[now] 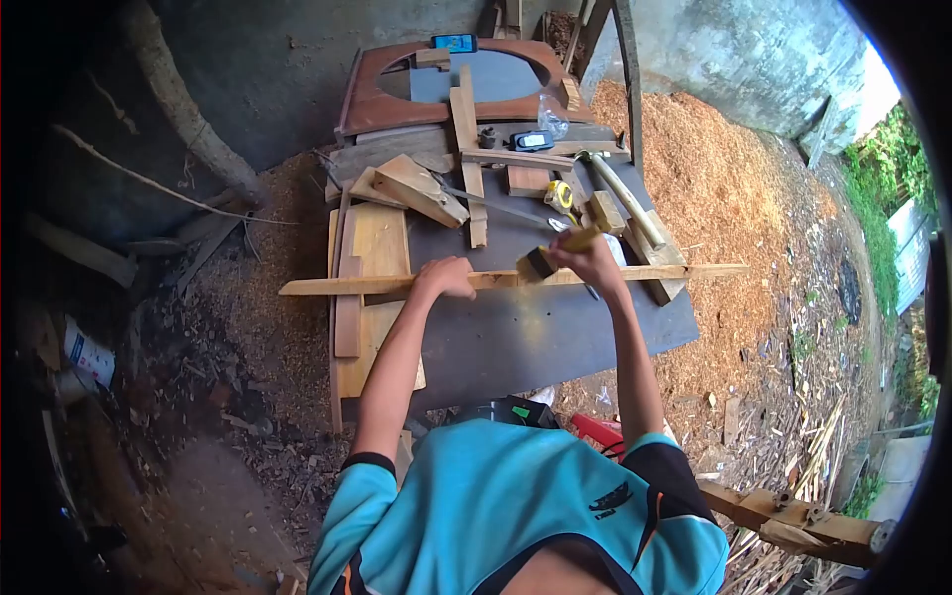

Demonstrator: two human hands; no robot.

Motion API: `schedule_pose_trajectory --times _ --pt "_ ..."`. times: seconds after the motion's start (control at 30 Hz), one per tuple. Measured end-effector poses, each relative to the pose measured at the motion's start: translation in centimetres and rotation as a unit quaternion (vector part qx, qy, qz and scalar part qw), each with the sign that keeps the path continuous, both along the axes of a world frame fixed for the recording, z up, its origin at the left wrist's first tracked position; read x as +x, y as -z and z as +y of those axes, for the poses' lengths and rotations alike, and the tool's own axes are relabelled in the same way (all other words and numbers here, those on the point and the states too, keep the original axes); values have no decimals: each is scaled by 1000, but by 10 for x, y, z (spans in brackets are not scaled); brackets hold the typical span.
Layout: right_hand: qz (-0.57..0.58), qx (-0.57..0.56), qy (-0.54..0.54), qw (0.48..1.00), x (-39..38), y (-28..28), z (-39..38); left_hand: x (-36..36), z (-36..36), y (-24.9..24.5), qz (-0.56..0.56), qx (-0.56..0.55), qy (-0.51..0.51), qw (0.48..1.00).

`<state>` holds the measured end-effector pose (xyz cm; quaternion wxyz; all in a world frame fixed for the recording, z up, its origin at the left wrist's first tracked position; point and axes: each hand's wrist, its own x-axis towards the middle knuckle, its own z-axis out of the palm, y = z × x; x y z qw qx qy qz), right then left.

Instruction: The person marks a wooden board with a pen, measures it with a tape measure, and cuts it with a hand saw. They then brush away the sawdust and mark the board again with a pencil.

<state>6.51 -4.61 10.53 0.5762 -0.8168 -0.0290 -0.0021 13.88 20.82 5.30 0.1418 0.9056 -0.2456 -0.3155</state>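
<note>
A long, narrow wooden strip point(635, 274) lies crosswise over the workbench, both ends reaching past its sides. My left hand point(446, 276) is closed over the strip left of its middle. Held in my right hand point(589, 262) is a flat brush point(539, 263) with a yellow handle, a dark band and pale bristles. The bristles are right at the strip, a little right of my left hand. Just beyond my right hand lie a yellow tape measure point(559, 195) and a wooden block point(606, 212).
The dark workbench point(496, 347) carries boards point(377, 238), a wood offcut point(421, 190), a hammer point(627, 198) and a dark handheld device point(532, 141). A brown panel with an oval opening point(387, 109) stands at the back. Wood shavings point(684, 169) cover the ground to the right.
</note>
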Motion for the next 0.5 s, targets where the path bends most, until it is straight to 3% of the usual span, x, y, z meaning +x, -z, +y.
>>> schedule_pose_trajectory --times 0.07,0.13,0.17,0.3,0.5 --pt "-11 34 52 998 -24 4 5 13 -2 -5 137 3 -7 991" --pt "-21 65 144 987 -38 11 12 17 1 -6 153 -22 -39 987" --pt "-39 26 152 987 -40 16 17 18 0 -4 163 -33 -51 985" --pt "-55 -77 155 983 -42 22 58 14 0 -4 84 -52 -21 995" --pt "-99 -67 109 987 -22 17 82 10 -1 1 20 -51 -10 998"
